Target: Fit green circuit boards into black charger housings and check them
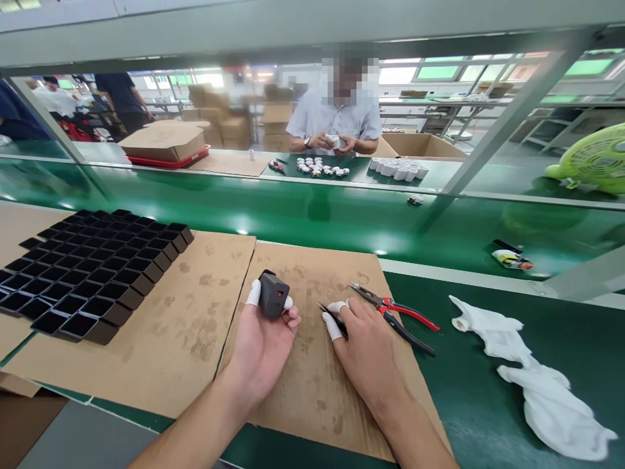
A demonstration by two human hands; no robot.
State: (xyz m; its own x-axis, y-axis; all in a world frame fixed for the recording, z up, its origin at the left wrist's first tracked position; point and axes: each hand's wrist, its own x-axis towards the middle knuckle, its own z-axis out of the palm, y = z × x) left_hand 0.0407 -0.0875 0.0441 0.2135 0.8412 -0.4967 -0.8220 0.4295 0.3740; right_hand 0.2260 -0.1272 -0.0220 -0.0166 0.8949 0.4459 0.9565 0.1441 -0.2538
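My left hand [263, 339] grips a small black plastic housing [274, 296] between thumb and fingers, above the cardboard sheet [303, 404]. A square opening with something orange inside shows on one face of the housing. White finger cots cover some of my fingertips on both hands. My right hand [366, 345] rests on the cardboard, its thumb and fingers closed around dark tweezers [336, 320] whose tips point up and left. Just beyond that hand lie long-nose pliers [390, 309] with red and black handles, untouched.
Rows of black open boxes [92, 273] stand at left. White gloves [541, 384] lie at right. Behind the green belt [219, 202], a person [336, 120] handles a white part near white pieces [317, 167] and white cups [400, 169]. A green fan [596, 159] stands far right.
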